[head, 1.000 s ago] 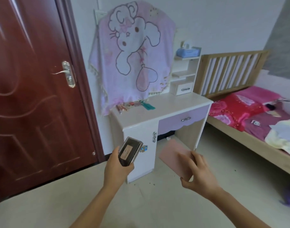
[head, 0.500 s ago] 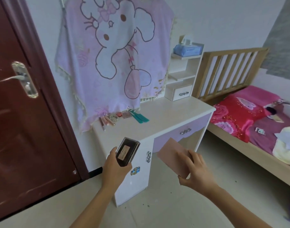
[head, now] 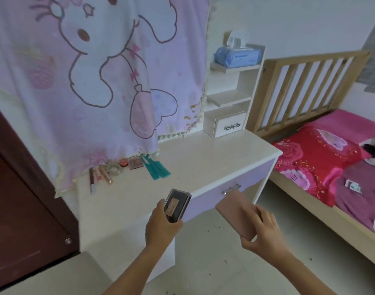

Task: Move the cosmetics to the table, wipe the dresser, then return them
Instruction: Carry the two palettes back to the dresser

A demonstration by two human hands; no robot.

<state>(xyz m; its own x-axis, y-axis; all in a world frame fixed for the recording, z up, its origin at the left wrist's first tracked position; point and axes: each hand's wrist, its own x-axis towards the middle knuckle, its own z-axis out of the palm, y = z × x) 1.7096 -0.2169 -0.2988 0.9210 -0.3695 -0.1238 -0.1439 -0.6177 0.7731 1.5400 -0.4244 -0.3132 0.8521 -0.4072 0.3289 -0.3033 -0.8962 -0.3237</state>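
Note:
My left hand (head: 161, 225) grips a dark compact case (head: 176, 204) with a clear rim, held just over the front edge of the white dresser (head: 203, 160). A flat pink palette (head: 237, 216) is held in my right hand (head: 262, 229), in front of the dresser's lilac drawer (head: 231, 184). At the back left of the dresser top lie several small cosmetics: lip pencils and tubes (head: 100, 175), a small red pot (head: 123, 162), a brown blush pan (head: 136, 162) and two teal combs (head: 155, 169).
A pink cartoon cloth (head: 93, 81) hangs over the dresser's back. A shelf unit (head: 229, 99) with a blue tissue pack (head: 237, 56) and a small drawer stands at the back right. A brown door (head: 18, 220) is to the left, a wooden bed (head: 331, 167) to the right.
I have come much closer to the dresser; it now fills the view. Both hands still hold the same items, now at the dresser's front edge.

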